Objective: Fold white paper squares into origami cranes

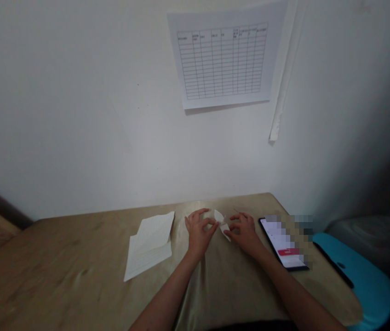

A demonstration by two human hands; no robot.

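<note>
Between my hands is a small folded piece of white paper (225,230), with one pointed flap standing up at its far end. My left hand (200,230) pinches the paper's left side between thumb and index finger, its other fingers spread. On the right side, my right hand (245,231) grips the paper's edge with the thumb and curled fingers. The exact fold shape is too small to make out. Left of my left hand, lined paper sheets (151,246) lie on the cloth-covered table (94,276), overlapping and creased.
A phone (284,248) with a lit screen lies right of my right hand. Past the table's right edge is a turquoise object (360,276). A printed table sheet (224,59) hangs on the white wall (77,115) behind, beside a white strip (283,92).
</note>
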